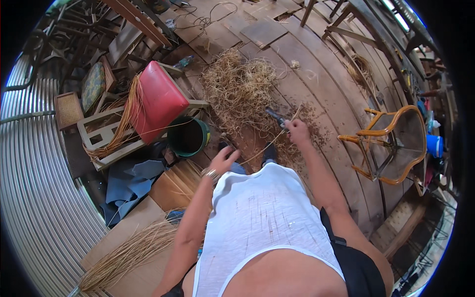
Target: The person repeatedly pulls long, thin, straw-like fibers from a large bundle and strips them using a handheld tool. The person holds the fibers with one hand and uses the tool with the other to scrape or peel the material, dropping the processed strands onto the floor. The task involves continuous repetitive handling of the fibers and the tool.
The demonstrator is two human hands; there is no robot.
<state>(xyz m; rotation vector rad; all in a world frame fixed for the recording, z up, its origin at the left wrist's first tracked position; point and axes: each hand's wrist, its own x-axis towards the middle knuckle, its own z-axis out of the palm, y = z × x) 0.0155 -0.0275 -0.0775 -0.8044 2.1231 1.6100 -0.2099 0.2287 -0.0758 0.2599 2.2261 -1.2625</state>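
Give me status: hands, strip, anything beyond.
Right hand: gripping dark tool. Left hand: half-curled, grip unclear. Pale strip: slanting between hands. Tangled fibre pile: just beyond.

Left forearm [190, 213] extends far and rightward; left hand [224, 159] is held with back upward, fingers loosely extended and parted. Right forearm [322, 171] extends far and leftward; right hand [298, 132], positioned farther out, has fingers curled in a grip.

A thin tan strip [268, 145] slants beside a dark tool [273, 116].
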